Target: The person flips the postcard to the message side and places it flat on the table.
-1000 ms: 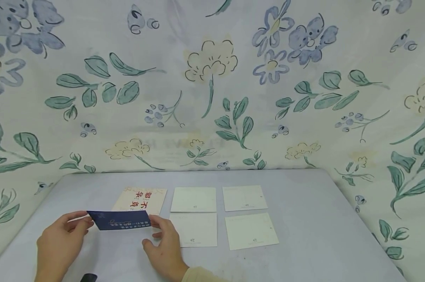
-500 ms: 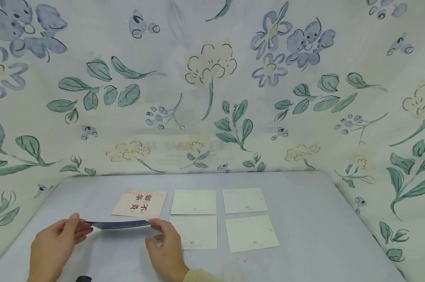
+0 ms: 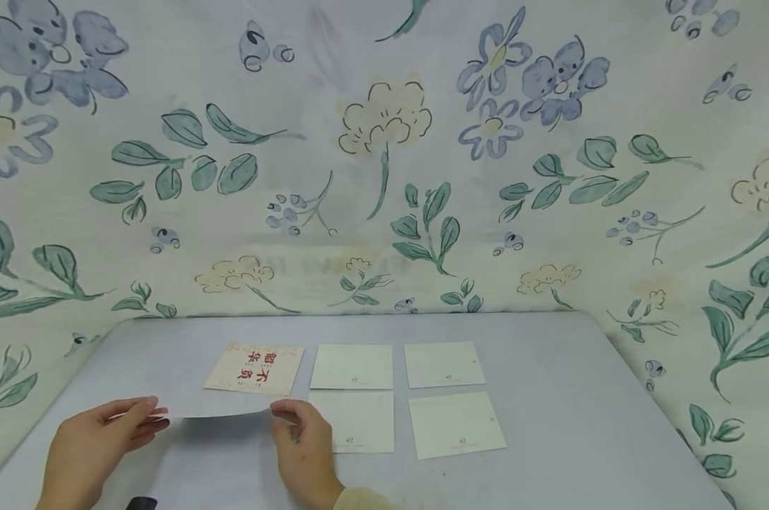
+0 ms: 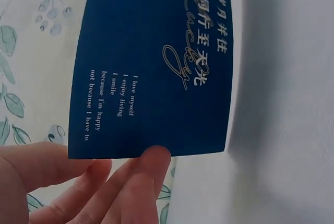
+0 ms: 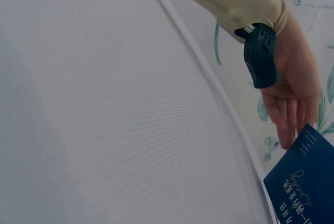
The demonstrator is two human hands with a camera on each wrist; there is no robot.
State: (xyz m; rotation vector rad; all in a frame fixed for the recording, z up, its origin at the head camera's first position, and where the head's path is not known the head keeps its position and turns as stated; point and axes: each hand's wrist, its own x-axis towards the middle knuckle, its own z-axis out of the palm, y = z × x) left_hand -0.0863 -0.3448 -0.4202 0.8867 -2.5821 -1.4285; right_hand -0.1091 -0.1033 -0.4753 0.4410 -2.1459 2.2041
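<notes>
A dark blue postcard [image 4: 141, 78] with white print is held raised between both hands. In the head view only its thin edge [image 3: 221, 416] stands out, over a shadow on the table. My left hand [image 3: 98, 443] pinches one short end, thumb on the blue face in the left wrist view. The curled fingers of my right hand [image 3: 304, 446] hold the other end. The right wrist view shows my left hand [image 5: 295, 78] and part of the blue card [image 5: 305, 182]. Beyond the hands lies a cream card with red characters [image 3: 255, 368].
Right of the red-lettered card lie pale cards in two rows: back left [image 3: 351, 367], back right [image 3: 445, 364], front left [image 3: 359, 423], front right [image 3: 457, 425]. They rest on a white table [image 3: 582, 425]. Behind hangs a floral cloth [image 3: 321, 283]. A black wrist device [image 5: 261, 57] sits on my left wrist.
The blue postcard has tilted until its blue face left the head view, and it sits slightly lower. My left thumb has shifted onto it; my right thumb has moved up towards its edge.
</notes>
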